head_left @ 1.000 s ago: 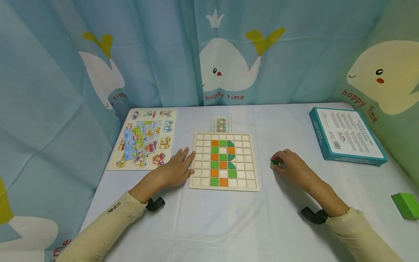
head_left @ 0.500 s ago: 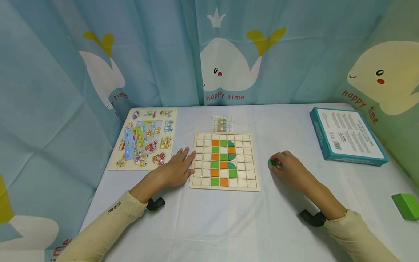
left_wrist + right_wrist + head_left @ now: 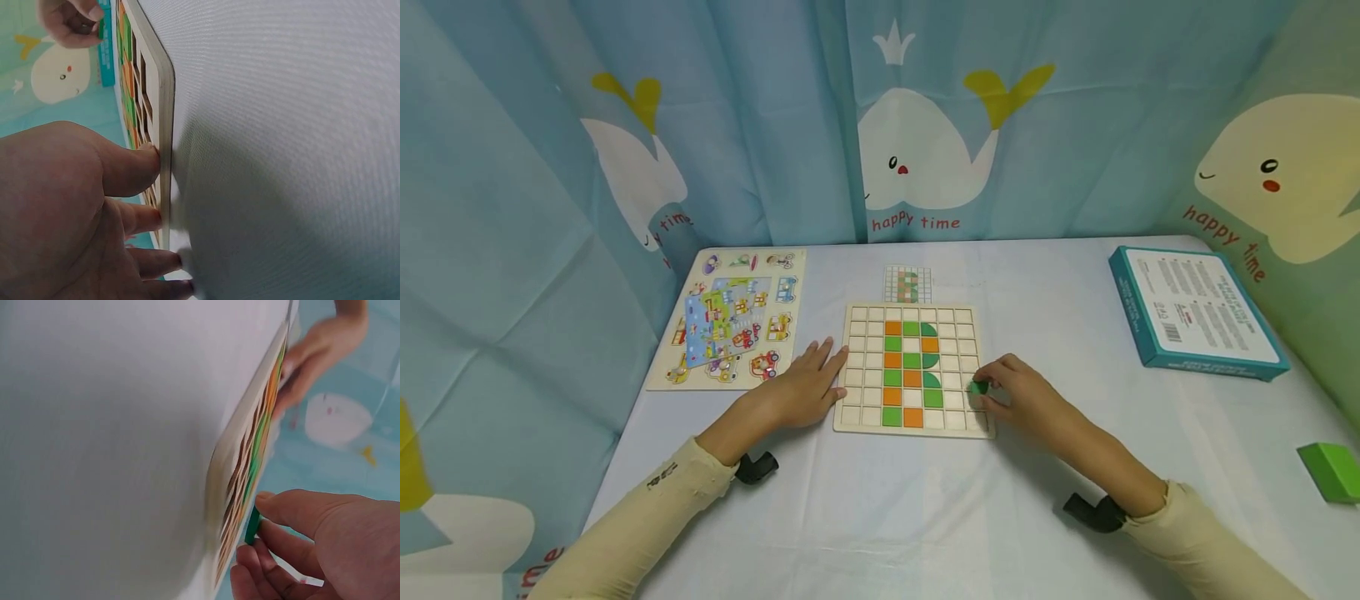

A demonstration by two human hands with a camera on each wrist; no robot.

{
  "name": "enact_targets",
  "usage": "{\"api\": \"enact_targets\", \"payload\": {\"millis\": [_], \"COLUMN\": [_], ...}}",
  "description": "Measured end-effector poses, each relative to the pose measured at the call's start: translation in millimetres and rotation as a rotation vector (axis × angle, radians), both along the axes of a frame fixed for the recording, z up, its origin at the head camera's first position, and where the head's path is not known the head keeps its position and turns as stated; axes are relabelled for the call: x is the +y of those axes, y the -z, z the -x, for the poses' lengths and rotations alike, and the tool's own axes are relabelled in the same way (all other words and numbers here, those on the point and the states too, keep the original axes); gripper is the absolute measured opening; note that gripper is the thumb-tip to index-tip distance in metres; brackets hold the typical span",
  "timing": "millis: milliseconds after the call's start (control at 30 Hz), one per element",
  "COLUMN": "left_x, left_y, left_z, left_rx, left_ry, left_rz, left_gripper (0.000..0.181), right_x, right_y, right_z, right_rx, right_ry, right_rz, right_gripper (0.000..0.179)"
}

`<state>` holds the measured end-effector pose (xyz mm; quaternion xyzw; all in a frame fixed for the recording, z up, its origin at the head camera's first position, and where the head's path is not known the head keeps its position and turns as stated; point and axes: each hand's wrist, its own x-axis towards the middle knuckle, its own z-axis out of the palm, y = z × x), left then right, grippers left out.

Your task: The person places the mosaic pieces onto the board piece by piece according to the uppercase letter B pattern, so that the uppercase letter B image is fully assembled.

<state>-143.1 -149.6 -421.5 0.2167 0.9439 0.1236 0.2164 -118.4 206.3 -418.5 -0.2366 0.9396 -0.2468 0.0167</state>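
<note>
A wooden grid board [image 3: 957, 423] lies on the white table, with orange and green square tiles and several dark green rounded tiles set in its middle columns. My left hand [image 3: 801, 387] rests at its left edge, fingers spread; in the left wrist view the thumb [image 3: 134, 169] lies on the rim. Over the board's right columns, my right hand [image 3: 1026, 396] pinches a small dark green tile [image 3: 978, 387] between thumb and fingers. The right wrist view shows that green tile [image 3: 252, 526] held close above the board's surface.
A small printed pattern card [image 3: 907, 284] lies behind the board. At the left is a vehicle puzzle board [image 3: 658, 377] with picture cards [image 3: 700, 333] on it. A teal box [image 3: 1206, 310] sits at the back right, a green block [image 3: 1330, 472] at the right edge.
My right hand has moved left from the bare table to over the board's right side, carrying the dark green tile. My left hand stays at the board's left edge.
</note>
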Motion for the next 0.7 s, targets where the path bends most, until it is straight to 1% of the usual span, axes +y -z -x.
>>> {"api": "enact_targets", "payload": {"millis": [100, 200, 367, 467, 567, 700], "left_x": [-0.6, -1.3, -1.4, -1.4, -1.6, -2.1], "left_y": [-0.3, 0.0, 0.6, 0.7, 0.7, 0.2], "left_z": [-0.1, -0.1, -0.3, -0.3, -0.3, -0.4], "left_rx": [0.001, 0.011, 0.024, 0.021, 0.018, 0.016], "left_ry": [0.000, 0.001, -0.003, -0.002, -0.001, 0.001], "left_rz": [-0.001, 0.002, 0.006, 0.002, 0.001, 0.001], "left_gripper": [0.072, 0.072, 0.072, 0.072, 0.072, 0.072], "right_x": [-15.8, -30.3, -46.3, -50.3, -52.1, -52.0], "right_y": [1.0, 3.8, 9.7, 13.2, 15.4, 14.9], "right_z": [-7.1, -13.2, -18.5, -19.0, -19.0, -19.7], "right_rx": [-0.002, 0.016, 0.071, 0.113, 0.136, 0.134], "right_ry": [-0.055, -0.119, -0.194, -0.218, -0.227, -0.231], "right_rz": [0.015, 0.030, 0.031, 0.027, 0.030, 0.023], "right_gripper": [0.023, 0.021, 0.016, 0.015, 0.015, 0.016]}}
